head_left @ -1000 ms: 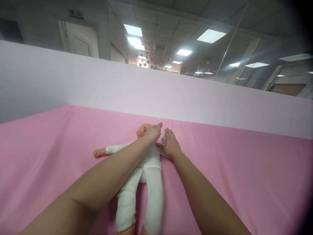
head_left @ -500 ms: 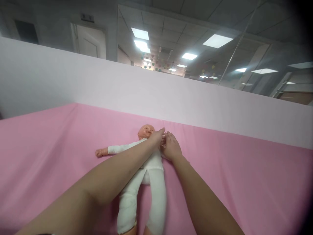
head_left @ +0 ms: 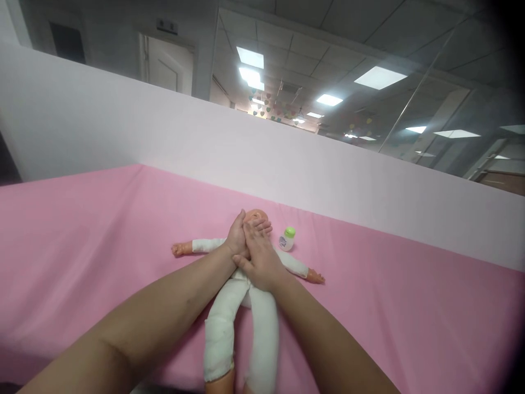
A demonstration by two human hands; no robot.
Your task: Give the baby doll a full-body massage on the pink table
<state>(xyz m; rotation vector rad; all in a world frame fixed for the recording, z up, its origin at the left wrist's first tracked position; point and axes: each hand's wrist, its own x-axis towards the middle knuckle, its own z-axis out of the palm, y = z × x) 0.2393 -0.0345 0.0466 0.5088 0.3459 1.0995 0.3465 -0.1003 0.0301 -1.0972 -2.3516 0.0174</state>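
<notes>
A baby doll (head_left: 262, 323) with a white cloth body lies on its back on the pink sheet, arms spread to both sides. Over its chest, my left hand (head_left: 239, 236) is turned palm up with its fingers stretched out. My right hand (head_left: 261, 258) lies flat across the left palm, its fingers extended. The two hands touch each other and hide the doll's chest and the lower part of its face. Whether they touch the doll cannot be seen. A small clear bottle with a green cap (head_left: 287, 239) stands to the right of the doll's head.
The pink sheet (head_left: 389, 306) spreads over the surface under the doll, with some folds. Behind it runs a low white wall (head_left: 229, 142), topped by a glass pane reflecting ceiling lights. A white door (head_left: 170, 63) is at the back left.
My right hand has moved left, from beside the doll onto my left palm. The left hand has shifted left and turned palm up. The green-capped bottle, hidden before, now shows.
</notes>
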